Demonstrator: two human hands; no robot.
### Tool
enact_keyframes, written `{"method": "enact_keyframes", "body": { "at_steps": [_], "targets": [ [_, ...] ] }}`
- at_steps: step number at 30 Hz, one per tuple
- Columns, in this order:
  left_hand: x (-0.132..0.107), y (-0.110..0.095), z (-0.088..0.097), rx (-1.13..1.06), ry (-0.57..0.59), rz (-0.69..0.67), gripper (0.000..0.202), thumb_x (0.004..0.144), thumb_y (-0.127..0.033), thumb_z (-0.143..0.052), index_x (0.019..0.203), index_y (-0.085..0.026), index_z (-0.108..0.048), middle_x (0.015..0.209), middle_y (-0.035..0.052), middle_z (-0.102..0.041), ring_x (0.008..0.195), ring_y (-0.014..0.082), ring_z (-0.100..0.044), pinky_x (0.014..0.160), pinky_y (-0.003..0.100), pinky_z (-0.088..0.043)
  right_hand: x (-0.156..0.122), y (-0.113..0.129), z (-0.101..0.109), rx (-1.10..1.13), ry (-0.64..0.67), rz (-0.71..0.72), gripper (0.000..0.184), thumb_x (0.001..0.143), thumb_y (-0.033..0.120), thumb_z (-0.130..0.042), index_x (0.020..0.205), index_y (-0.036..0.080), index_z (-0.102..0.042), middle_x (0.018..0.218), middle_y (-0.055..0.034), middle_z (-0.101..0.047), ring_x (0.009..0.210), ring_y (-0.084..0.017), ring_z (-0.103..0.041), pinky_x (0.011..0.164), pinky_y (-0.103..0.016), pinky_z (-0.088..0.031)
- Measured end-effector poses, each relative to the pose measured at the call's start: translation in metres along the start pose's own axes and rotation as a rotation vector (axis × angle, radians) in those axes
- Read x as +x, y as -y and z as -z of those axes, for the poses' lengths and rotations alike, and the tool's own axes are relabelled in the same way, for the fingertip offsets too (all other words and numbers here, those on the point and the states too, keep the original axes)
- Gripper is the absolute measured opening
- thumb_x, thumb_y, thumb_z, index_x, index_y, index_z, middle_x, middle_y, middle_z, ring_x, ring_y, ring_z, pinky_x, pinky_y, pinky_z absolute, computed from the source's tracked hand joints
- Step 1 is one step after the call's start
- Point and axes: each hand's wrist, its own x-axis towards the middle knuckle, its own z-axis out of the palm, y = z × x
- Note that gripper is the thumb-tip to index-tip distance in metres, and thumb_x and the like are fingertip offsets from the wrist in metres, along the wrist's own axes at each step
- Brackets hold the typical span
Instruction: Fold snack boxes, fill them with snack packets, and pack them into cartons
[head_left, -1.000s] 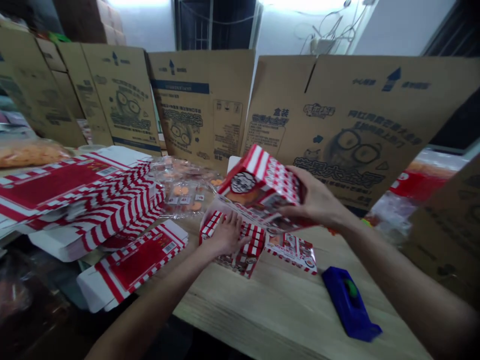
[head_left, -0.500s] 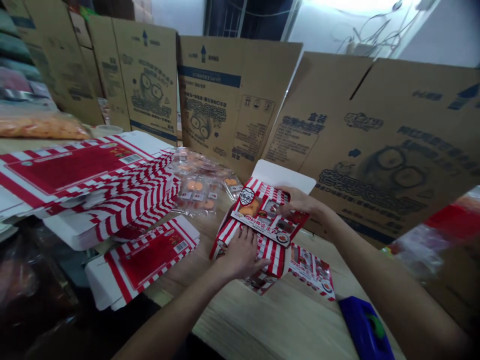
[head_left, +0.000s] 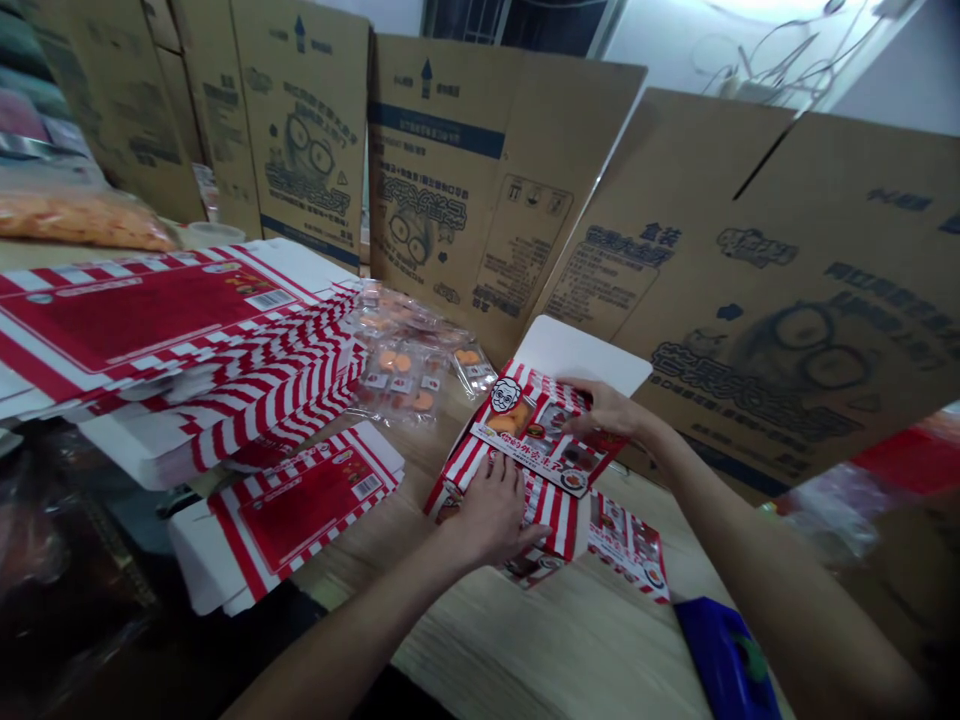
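Note:
A red-and-white striped carton (head_left: pixel 553 520) stands on the table in front of me, its white flap (head_left: pixel 581 355) raised at the back. Across its upper part lies a printed panel (head_left: pixel 541 440) with food pictures and a drawn face; whether it is loose or part of the carton I cannot tell. My left hand (head_left: pixel 491 515) rests flat on the striped side, fingers stretched out. My right hand (head_left: pixel 609 412) grips the printed panel at its upper right, with the thumb over the front. A similar printed piece (head_left: pixel 628 545) lies on the table just right of the carton.
Striped flat cartons (head_left: pixel 277 370) are stacked at left, with a single flat carton (head_left: pixel 311 505) below. Clear snack packets (head_left: pixel 405 375) lie behind. A blue tool (head_left: pixel 727 655) sits at the lower right. Tall cardboard sheets (head_left: pixel 480 170) line the back.
The whole view has shifted slightly, so the carton and hands appear a little further right. Both hands keep nearly the same places on the carton and panel.

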Motion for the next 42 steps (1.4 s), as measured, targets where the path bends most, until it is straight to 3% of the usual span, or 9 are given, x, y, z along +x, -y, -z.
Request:
{"method": "enact_keyframes", "body": {
  "at_steps": [7, 14, 18, 22, 27, 32, 38, 40, 42],
  "targets": [
    [0.0, -0.001, -0.002, 0.022, 0.001, -0.009, 0.083, 0.092, -0.064, -0.027, 0.134, 0.004, -0.049, 0.14, 0.0317, -0.046, 0.134, 0.0414, -0.039, 0.11, 0.055, -0.026, -0.001, -0.002, -0.002, -0.007, 0.022, 0.034, 0.078, 0.054, 0.03, -0.081, 0.127, 0.015, -0.06, 0.117, -0.0058, -0.068, 0.102, -0.028, -0.064, 0.091, -0.036, -0.05],
    [-0.002, -0.001, -0.003, 0.039, -0.012, -0.018, 0.082, 0.092, -0.064, -0.029, 0.134, 0.003, -0.05, 0.141, 0.0314, -0.045, 0.136, 0.0418, -0.037, 0.111, 0.054, -0.025, -0.007, 0.003, -0.018, -0.149, -0.035, 0.012, 0.084, 0.051, 0.025, -0.082, 0.13, 0.015, -0.057, 0.124, -0.0097, -0.063, 0.112, -0.031, -0.059, 0.099, -0.04, -0.045],
    [-0.001, -0.001, -0.002, 0.038, -0.002, -0.012, 0.081, 0.092, -0.064, -0.028, 0.132, 0.002, -0.052, 0.141, 0.0298, -0.046, 0.137, 0.0425, -0.035, 0.11, 0.054, -0.026, -0.01, -0.001, -0.035, -0.207, 0.025, 0.051, 0.083, 0.056, 0.032, -0.081, 0.133, 0.016, -0.054, 0.123, -0.0109, -0.062, 0.109, -0.031, -0.059, 0.098, -0.043, -0.045],
    [0.0, -0.001, -0.003, 0.046, -0.006, 0.003, 0.08, 0.091, -0.064, -0.03, 0.134, 0.001, -0.051, 0.142, 0.0292, -0.046, 0.136, 0.0415, -0.037, 0.11, 0.054, -0.026, -0.016, -0.017, -0.056, -0.261, 0.043, 0.042, 0.098, 0.059, 0.048, -0.079, 0.143, 0.016, -0.041, 0.132, -0.0163, -0.054, 0.119, -0.037, -0.051, 0.103, -0.049, -0.039],
    [0.001, -0.001, -0.006, 0.021, -0.048, 0.008, 0.082, 0.09, -0.066, -0.031, 0.133, 0.002, -0.052, 0.141, 0.0298, -0.046, 0.138, 0.0419, -0.034, 0.11, 0.054, -0.026, -0.016, -0.021, -0.076, -0.292, 0.092, 0.035, 0.109, 0.069, 0.077, -0.057, 0.15, 0.01, -0.027, 0.156, -0.0205, -0.024, 0.144, -0.041, -0.018, 0.117, -0.052, -0.016],
    [0.0, 0.001, -0.007, 0.02, -0.039, 0.003, 0.083, 0.091, -0.066, -0.027, 0.134, 0.001, -0.05, 0.141, 0.0286, -0.047, 0.137, 0.0405, -0.036, 0.11, 0.053, -0.027, 0.001, -0.002, -0.101, -0.282, 0.084, 0.055, 0.093, 0.088, 0.073, -0.013, 0.153, 0.006, -0.014, 0.161, -0.0164, -0.01, 0.149, -0.03, -0.007, 0.12, -0.045, -0.006],
    [0.001, 0.0, -0.002, -0.04, -0.069, -0.01, 0.077, 0.09, -0.063, -0.039, 0.134, -0.001, -0.049, 0.14, 0.0272, -0.048, 0.136, 0.0393, -0.036, 0.112, 0.055, -0.026, 0.004, -0.009, -0.138, -0.255, 0.183, 0.014, 0.083, 0.092, 0.066, -0.014, 0.153, 0.01, -0.016, 0.161, -0.0138, -0.009, 0.149, -0.028, -0.004, 0.119, -0.05, -0.004],
    [0.0, 0.001, 0.004, -0.111, -0.085, -0.038, 0.068, 0.09, -0.059, -0.044, 0.132, -0.006, -0.052, 0.136, 0.0238, -0.053, 0.131, 0.0374, -0.044, 0.109, 0.054, -0.031, 0.005, -0.014, -0.141, -0.249, 0.192, 0.002, 0.082, 0.093, 0.066, -0.016, 0.153, 0.011, -0.015, 0.161, -0.0134, -0.007, 0.149, -0.027, -0.003, 0.119, -0.049, -0.004],
    [-0.003, 0.005, 0.014, -0.245, -0.11, -0.1, 0.053, 0.092, -0.052, -0.045, 0.123, -0.011, -0.059, 0.126, 0.0179, -0.062, 0.12, 0.031, -0.055, 0.104, 0.046, -0.04, 0.006, -0.017, -0.141, -0.277, 0.194, 0.008, 0.082, 0.092, 0.066, -0.018, 0.153, 0.011, -0.015, 0.161, -0.0142, -0.008, 0.149, -0.028, -0.004, 0.119, -0.049, -0.005]
  ]
}}
